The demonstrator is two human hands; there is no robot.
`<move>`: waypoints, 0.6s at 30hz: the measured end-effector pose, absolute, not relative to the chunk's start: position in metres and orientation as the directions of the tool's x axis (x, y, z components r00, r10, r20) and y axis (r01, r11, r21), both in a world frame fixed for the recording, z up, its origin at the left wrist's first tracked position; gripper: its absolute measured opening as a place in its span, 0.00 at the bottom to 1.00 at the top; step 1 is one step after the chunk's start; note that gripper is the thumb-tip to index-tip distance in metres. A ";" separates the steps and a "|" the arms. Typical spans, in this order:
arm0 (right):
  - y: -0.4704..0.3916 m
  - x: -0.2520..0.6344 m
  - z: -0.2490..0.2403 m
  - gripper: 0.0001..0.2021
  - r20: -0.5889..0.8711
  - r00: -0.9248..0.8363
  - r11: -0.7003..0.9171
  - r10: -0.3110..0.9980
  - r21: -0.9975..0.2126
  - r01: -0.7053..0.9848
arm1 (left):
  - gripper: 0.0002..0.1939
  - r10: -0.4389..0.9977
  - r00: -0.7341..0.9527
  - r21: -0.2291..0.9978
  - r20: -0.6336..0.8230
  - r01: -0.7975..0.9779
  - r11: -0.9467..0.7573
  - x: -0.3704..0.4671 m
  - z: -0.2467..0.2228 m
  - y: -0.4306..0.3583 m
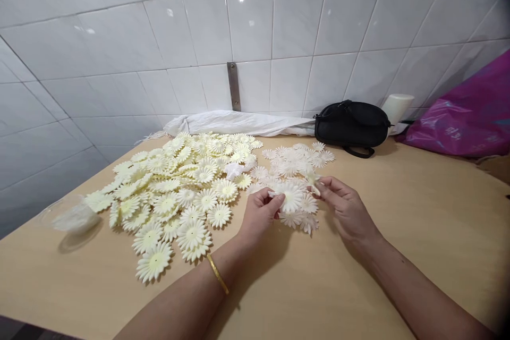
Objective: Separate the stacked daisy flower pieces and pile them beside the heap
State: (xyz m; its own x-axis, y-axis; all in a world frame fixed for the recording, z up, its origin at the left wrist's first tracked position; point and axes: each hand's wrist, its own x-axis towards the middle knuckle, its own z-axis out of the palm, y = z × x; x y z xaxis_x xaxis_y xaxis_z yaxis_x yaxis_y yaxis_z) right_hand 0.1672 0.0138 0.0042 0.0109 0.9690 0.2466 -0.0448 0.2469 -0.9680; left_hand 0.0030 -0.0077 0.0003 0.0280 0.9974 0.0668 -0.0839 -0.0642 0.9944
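My left hand [261, 212] pinches a white petal flower [290, 196] by its left edge, thumb and fingers closed on it. To its right, my right hand [345, 210] holds a small pale yellow-green flower piece [313, 179] between thumb and fingertips. Behind and below both hands lies a loose group of thin white petal flowers [295, 161] on the table. A large heap of pale yellow petal flowers [165, 203] spreads over the table left of my left hand.
On the wooden table [430, 228], a clear bowl [75, 218] stands at the left. Along the tiled wall lie a white cloth [235, 123], a black case [350, 125], a white bottle [397, 109] and a purple plastic bag [462, 111].
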 end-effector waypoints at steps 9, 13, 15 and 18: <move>0.020 0.173 0.002 0.10 0.187 0.056 0.188 0.981 -0.982 -0.003 | 0.18 0.999 -0.022 0.997 0.046 -0.060 -0.047 0.000 -0.001 -0.004; 0.028 0.182 0.002 0.09 0.158 0.071 0.163 0.985 -0.984 -0.077 | 0.13 0.961 -0.194 0.975 0.198 0.144 -0.172 -0.008 0.003 -0.001; 0.023 0.179 0.003 0.09 0.166 -0.005 0.165 0.986 -0.983 -0.076 | 0.14 0.934 -0.233 0.950 0.273 0.220 -0.223 -0.009 0.005 -0.003; 0.013 0.169 0.006 0.10 0.171 -0.082 0.166 0.982 -0.984 -0.061 | 0.15 0.941 -0.184 0.939 0.285 0.251 -0.236 -0.005 0.008 -0.008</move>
